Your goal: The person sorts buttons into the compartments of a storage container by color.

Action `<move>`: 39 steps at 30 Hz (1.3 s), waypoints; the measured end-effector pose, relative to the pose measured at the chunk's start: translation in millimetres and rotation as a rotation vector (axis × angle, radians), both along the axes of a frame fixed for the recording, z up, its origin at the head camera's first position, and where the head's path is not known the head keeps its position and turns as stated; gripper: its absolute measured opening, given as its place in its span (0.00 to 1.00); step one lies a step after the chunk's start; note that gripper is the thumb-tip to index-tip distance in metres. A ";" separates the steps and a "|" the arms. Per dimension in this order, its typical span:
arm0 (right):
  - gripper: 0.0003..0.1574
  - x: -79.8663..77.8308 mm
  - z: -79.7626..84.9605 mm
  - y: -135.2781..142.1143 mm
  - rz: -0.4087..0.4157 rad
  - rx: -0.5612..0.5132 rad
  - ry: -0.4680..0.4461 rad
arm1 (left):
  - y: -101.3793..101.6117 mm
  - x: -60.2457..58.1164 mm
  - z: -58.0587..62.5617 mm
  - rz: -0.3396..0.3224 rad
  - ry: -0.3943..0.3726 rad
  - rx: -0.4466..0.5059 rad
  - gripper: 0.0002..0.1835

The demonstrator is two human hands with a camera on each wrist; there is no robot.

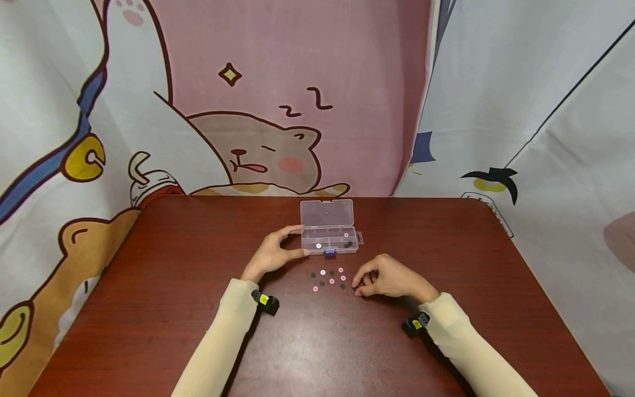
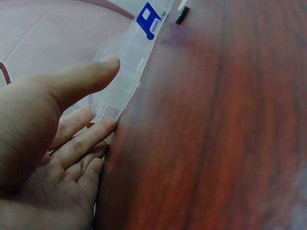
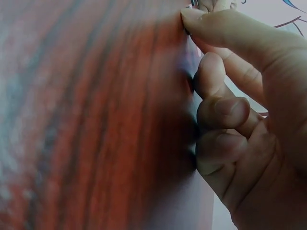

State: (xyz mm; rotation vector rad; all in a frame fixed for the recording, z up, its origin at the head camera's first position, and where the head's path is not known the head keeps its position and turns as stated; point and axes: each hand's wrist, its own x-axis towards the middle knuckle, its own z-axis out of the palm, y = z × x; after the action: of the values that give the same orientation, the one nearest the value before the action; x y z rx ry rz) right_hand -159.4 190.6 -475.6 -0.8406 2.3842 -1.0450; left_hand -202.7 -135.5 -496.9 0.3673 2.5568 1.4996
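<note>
A clear plastic compartment box [image 1: 327, 240] stands with its lid [image 1: 327, 213] raised at the back and a blue latch [image 1: 329, 253] in front. My left hand [image 1: 273, 255] holds the box's left end, thumb at the front corner and fingers along the side. Inside the box lie a white disc [image 1: 318, 246], a pink disc [image 1: 346, 235] and dark discs [image 1: 349, 244]. To the right of the loose discs, thumb and forefinger of my right hand [image 1: 389, 277] pinch a small black button-like disc [image 3: 186, 31] at the tabletop, mostly hidden by the fingertips. Its other fingers are curled.
Several small pink discs [image 1: 332, 281], black discs [image 1: 313, 275] and a white disc [image 1: 323, 272] lie scattered in front of the box on the brown wooden table [image 1: 317, 347]. A cartoon-printed cloth [image 1: 367, 99] hangs behind the table's far edge.
</note>
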 end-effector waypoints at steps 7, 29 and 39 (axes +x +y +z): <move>0.06 -1.4 -0.6 1.3 0.007 -0.004 -0.005 | 0.7 0.1 -0.3 0.010 -0.011 0.003 0.36; 0.09 -1.4 0.2 -2.1 0.025 0.012 0.040 | -0.6 -0.4 -1.6 0.009 0.010 0.006 0.36; 0.12 -2.7 -2.0 -2.2 0.011 -0.005 0.013 | -0.4 -0.5 -0.8 0.008 0.001 0.001 0.36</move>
State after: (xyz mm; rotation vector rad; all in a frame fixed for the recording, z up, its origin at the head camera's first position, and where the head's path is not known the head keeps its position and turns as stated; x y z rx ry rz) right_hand -162.0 188.5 -477.7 -0.8630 2.3859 -1.0445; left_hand -203.3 -135.9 -497.7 0.3577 2.5615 1.5033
